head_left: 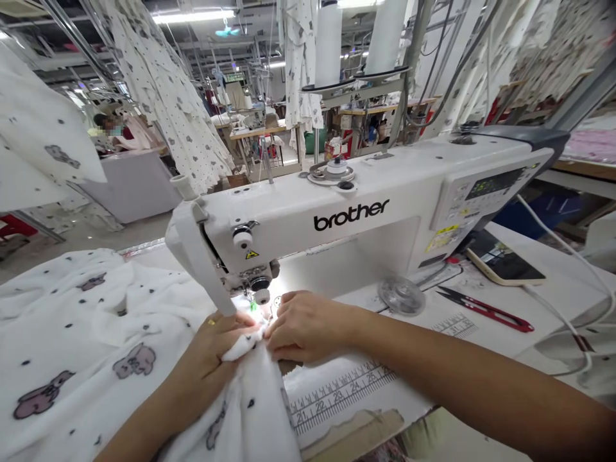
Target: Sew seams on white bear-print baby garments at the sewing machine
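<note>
White fabric [139, 327] printed with grey animals and dark dots spreads over the left of the table, and part of it hangs over the front edge. My left hand [216, 346], a ring on one finger, presses on the fabric just left of the needle area. Close beside it, my right hand [308, 327] has its fingers curled and closed on the fabric's edge. Both hands are right in front of the lit presser foot of a white sewing machine [298, 218]. The needle tip is too small to make out.
Right of my hands lie a clear bobbin case-like round disc [402, 295], red thread snips [486, 308] and a phone [505, 258] with a cable. A printed ruler [341, 394] runs along the table front. Thread cones [328, 45] stand behind; a person [120, 128] sits far left.
</note>
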### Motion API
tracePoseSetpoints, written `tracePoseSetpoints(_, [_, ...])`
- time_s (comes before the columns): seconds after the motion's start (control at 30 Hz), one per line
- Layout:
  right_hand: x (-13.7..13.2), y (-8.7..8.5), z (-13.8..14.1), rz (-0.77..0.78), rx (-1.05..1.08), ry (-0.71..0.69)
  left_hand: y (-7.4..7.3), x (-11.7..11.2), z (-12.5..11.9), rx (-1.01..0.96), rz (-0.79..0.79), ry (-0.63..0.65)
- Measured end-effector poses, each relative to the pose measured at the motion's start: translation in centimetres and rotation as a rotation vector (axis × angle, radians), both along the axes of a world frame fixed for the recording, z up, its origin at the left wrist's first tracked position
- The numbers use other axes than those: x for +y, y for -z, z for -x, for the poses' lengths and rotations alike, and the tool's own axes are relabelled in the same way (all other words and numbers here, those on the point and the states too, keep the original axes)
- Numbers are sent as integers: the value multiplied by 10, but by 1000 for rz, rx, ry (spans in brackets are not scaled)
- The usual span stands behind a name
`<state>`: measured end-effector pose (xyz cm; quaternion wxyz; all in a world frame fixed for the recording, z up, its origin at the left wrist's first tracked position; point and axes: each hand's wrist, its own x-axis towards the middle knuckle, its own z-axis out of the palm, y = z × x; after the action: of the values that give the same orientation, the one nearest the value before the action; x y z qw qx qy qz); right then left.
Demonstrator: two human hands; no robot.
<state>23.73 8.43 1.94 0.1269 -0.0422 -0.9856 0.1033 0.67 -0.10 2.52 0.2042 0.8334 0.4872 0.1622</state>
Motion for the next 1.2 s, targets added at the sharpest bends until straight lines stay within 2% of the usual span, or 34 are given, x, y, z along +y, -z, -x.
tracePoseSetpoints(0.1, [2,2,1,-9,21,9,1,-6,-5,130,-163,57])
tracePoseSetpoints(0.23, [3,4,2,-40,72,134,4,-14,-13,195,-360,54])
tracePoseSetpoints(0.37, [-1,4,4,-47,57,211,6,-17,-17,266,-457,51])
tracePoseSetpoints(0.5, [-3,2,5,-41,1,275,12,-11,-13,331,-512,23])
tracePoseSetpoints(0.73, [4,5,7,-60,-26,336,15,9,0,473,-395,-19])
tracePoseSetpoints(0.9, [8,4,9,-83,-20,323,14,10,-1,403,-383,-44])
tracePoseSetpoints(1.0, [8,-4,11,-73,-8,340,9,10,-2,369,-344,-37])
tracePoseSetpoints(1.1, [-11,-17,3,-49,23,374,0,-2,-1,379,-288,-17])
tracePoseSetpoints(1.2, [-59,-16,-24,29,255,344,-6,-37,-1,362,-335,-71])
